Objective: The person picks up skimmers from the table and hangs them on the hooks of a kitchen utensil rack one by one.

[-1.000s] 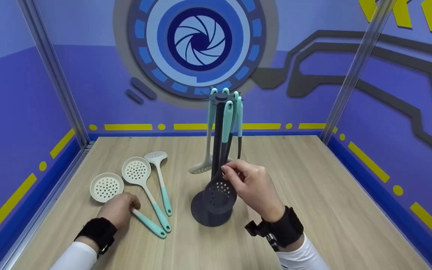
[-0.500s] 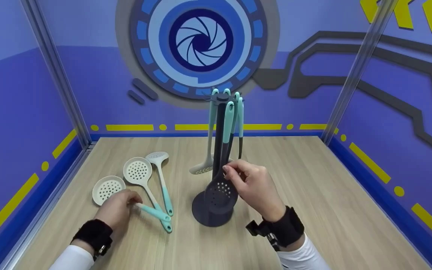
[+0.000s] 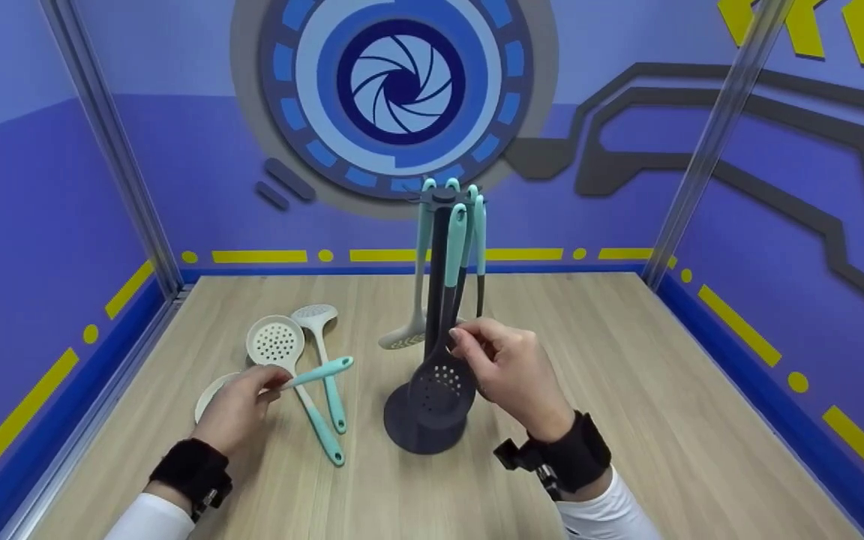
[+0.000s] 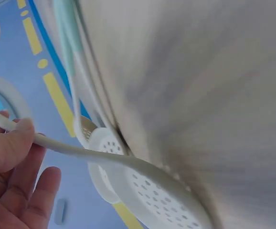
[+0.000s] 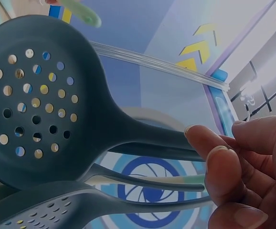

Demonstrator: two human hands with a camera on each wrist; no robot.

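My left hand [image 3: 241,401] pinches a white skimmer with a turquoise handle [image 3: 327,370] between thumb and fingers. Its perforated bowl [image 4: 162,195] shows low in the left wrist view and is partly hidden by the hand in the head view. The handle end points right, above two other utensils. My right hand [image 3: 511,375] pinches the neck of a black skimmer [image 3: 441,394] with thumb and fingertips. That skimmer hangs at the front of a dark utensil stand [image 3: 396,420], its holed bowl [image 5: 37,100] large in the right wrist view.
A second white skimmer [image 3: 274,341] and a smaller white perforated utensil [image 3: 315,315] lie on the wooden table [image 3: 627,420], left of the stand. Several other turquoise-handled utensils hang from the stand, including a white slotted one [image 3: 404,335]. Blue walls enclose the table.
My left hand has lifted the white skimmer's handle from the table and swung its end up and right, across the other two handles. My right hand stays at the black skimmer.
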